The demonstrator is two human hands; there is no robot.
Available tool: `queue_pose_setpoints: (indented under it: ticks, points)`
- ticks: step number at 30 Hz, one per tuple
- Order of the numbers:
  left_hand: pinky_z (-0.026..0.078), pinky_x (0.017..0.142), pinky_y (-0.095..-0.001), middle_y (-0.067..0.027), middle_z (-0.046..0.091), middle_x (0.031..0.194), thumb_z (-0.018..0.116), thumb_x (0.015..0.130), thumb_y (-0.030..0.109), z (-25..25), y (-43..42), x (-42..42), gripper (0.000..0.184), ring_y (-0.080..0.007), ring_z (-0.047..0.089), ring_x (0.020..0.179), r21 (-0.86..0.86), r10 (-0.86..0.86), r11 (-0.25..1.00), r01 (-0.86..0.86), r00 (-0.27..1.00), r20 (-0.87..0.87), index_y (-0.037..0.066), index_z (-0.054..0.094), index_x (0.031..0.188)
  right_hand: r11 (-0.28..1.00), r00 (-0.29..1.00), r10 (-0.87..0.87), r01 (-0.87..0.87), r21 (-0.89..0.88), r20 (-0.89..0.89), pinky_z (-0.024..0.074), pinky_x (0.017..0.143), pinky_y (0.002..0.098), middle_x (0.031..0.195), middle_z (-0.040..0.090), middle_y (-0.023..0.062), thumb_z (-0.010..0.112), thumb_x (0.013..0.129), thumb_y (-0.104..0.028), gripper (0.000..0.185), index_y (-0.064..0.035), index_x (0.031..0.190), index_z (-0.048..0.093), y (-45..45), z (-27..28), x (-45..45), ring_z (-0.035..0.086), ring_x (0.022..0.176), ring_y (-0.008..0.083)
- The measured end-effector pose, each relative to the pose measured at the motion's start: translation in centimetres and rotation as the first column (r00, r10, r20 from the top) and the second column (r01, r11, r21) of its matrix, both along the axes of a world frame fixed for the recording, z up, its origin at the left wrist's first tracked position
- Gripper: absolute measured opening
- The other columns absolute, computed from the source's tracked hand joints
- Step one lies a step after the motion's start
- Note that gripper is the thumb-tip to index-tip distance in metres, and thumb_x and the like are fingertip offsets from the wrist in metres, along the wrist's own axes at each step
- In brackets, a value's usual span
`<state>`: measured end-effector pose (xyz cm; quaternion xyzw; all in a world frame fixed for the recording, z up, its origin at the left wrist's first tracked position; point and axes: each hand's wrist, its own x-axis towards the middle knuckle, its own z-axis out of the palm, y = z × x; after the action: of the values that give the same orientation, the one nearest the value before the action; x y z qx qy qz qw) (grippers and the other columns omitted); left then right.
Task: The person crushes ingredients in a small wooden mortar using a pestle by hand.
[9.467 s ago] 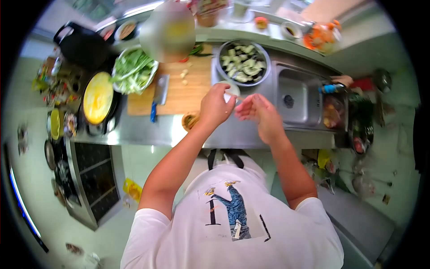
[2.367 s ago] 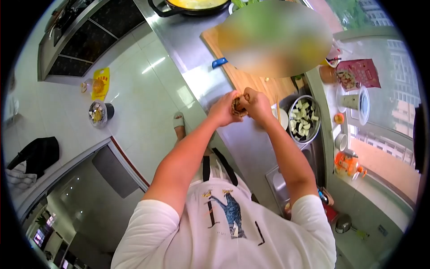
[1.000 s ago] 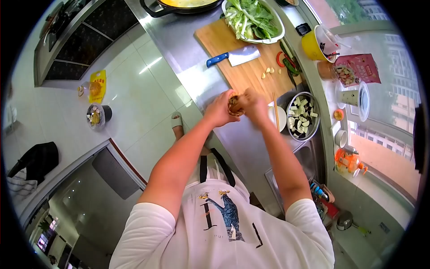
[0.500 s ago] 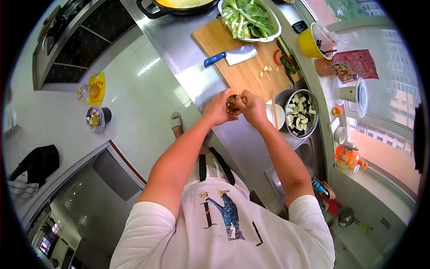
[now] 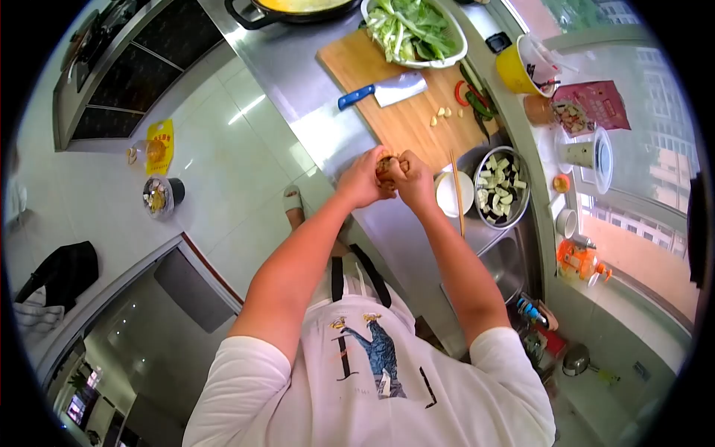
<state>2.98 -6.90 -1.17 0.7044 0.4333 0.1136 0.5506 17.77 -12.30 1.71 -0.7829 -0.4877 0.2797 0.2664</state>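
Observation:
Just beyond the near edge of the cutting board (image 5: 398,130), my left hand (image 5: 361,180) is wrapped round a small round container (image 5: 384,165) with brown contents, whose kind I cannot make out. My right hand (image 5: 413,177) is closed at the container's mouth and covers much of it. Whatever those fingers hold is hidden. To the right stand a white bowl (image 5: 445,195) with chopsticks (image 5: 457,190) across it and a metal bowl (image 5: 519,203) of cut eggplant (image 5: 500,181).
A cleaver (image 5: 401,89) and several garlic cloves (image 5: 441,113) lie on the board, with peppers (image 5: 477,100) at its right edge. Behind are a white basket (image 5: 463,56) of leafy greens (image 5: 411,30) and a black pan (image 5: 257,22). A sink (image 5: 506,264) lies front right.
My right hand has shifted slightly and now covers more of the container's mouth. Its forearm has swung a little left, showing more of the white bowl and sink.

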Motion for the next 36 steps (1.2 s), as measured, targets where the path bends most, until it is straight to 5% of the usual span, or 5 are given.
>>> queue_pose_setpoints:
  ticks: [8,17,22,27,36]
  points:
    - [0.047,0.110,-0.0437,-0.0117,0.055,0.146,0.099,0.061,0.030,-1.0,-0.2,-0.1,0.108,-0.0340,0.052,0.136,0.051,0.001,0.999,-0.002,1.000,0.011,0.013,0.038,0.149,0.978,0.985,-0.043,0.076,0.193,-0.169,0.0497,0.060,0.0411,0.067,0.060,0.0167,0.069,0.095,-0.023,0.025,-0.0018,0.084,0.062,0.2,-1.9,1.4,0.061,0.061,0.0296]
    - [0.048,0.109,-0.0442,-0.0105,0.055,0.145,0.099,0.060,0.029,-0.8,-0.1,0.0,0.107,-0.0346,0.053,0.134,0.044,0.010,0.999,-0.010,1.000,-0.019,0.013,0.039,0.147,0.992,0.973,-0.122,0.128,0.016,-0.195,0.0507,0.060,0.0387,0.069,0.063,0.0162,0.069,0.096,-0.025,0.026,-0.0023,0.085,0.062,0.6,3.7,1.3,0.063,0.062,0.0272]
    - [0.046,0.111,-0.0415,-0.0167,0.053,0.145,0.098,0.063,0.032,-0.8,1.4,0.4,0.107,-0.0339,0.052,0.135,0.067,0.033,0.997,-0.034,0.999,0.026,0.007,0.039,0.149,0.989,0.993,0.052,-0.065,0.131,0.105,0.0508,0.058,0.0375,0.068,0.064,0.0160,0.068,0.097,-0.023,0.023,-0.0022,0.088,0.063,0.9,0.0,0.2,0.064,0.060,0.0208]
    - [0.047,0.110,-0.0435,-0.0128,0.055,0.145,0.099,0.061,0.029,-0.8,-0.1,-0.1,0.105,-0.0352,0.053,0.134,0.063,0.002,0.998,-0.003,1.000,0.017,0.012,0.040,0.146,0.994,0.979,-0.073,0.087,0.068,-0.191,0.0497,0.057,0.0378,0.068,0.063,0.0165,0.068,0.097,-0.024,0.024,-0.0018,0.088,0.063,0.3,3.0,1.3,0.063,0.059,0.0228]
    - [0.048,0.108,-0.0443,-0.0133,0.055,0.145,0.099,0.059,0.032,-2.5,-0.1,0.1,0.108,-0.0360,0.054,0.133,0.048,-0.002,0.999,0.001,1.000,0.028,0.012,0.040,0.147,0.998,0.991,-0.055,0.059,0.026,-0.124,0.0499,0.061,0.0454,0.071,0.062,0.0217,0.068,0.095,-0.026,0.025,-0.0031,0.086,0.062,0.7,2.1,0.9,0.064,0.065,0.0374]
